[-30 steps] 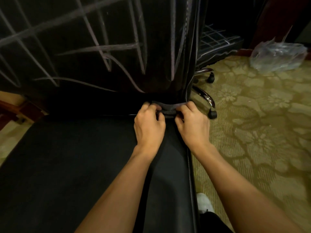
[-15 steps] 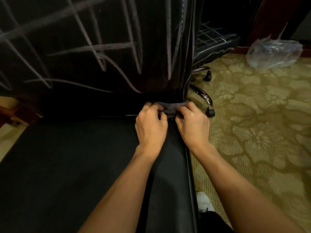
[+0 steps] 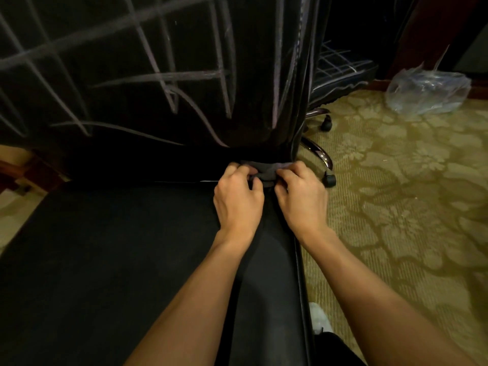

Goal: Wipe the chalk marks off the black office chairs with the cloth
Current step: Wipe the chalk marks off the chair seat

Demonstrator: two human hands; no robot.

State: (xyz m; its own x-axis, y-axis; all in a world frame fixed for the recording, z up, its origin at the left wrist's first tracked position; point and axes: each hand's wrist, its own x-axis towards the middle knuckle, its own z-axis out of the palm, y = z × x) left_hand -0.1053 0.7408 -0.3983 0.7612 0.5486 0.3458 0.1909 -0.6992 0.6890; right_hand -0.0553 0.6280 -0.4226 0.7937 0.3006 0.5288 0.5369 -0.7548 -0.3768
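A black office chair fills the view: its seat (image 3: 111,260) spreads below and its backrest (image 3: 148,75) rises behind, crossed by pale chalk lines. At the crease where seat meets backrest, near the right edge, lies a small dark grey cloth (image 3: 265,170). My left hand (image 3: 237,204) and my right hand (image 3: 302,200) sit side by side there, fingers curled over the cloth and pinching it from either end. Most of the cloth is hidden under my fingers.
A second black chair (image 3: 340,67) with chalk marks stands behind to the right, its chrome base and casters (image 3: 328,178) on the patterned green carpet (image 3: 396,207). A crumpled clear plastic bag (image 3: 427,91) lies at the far right. A white shoe (image 3: 320,319) shows by the seat edge.
Both hands stay on the cloth at the crease with only slight finger shifts. The view has drifted a little.
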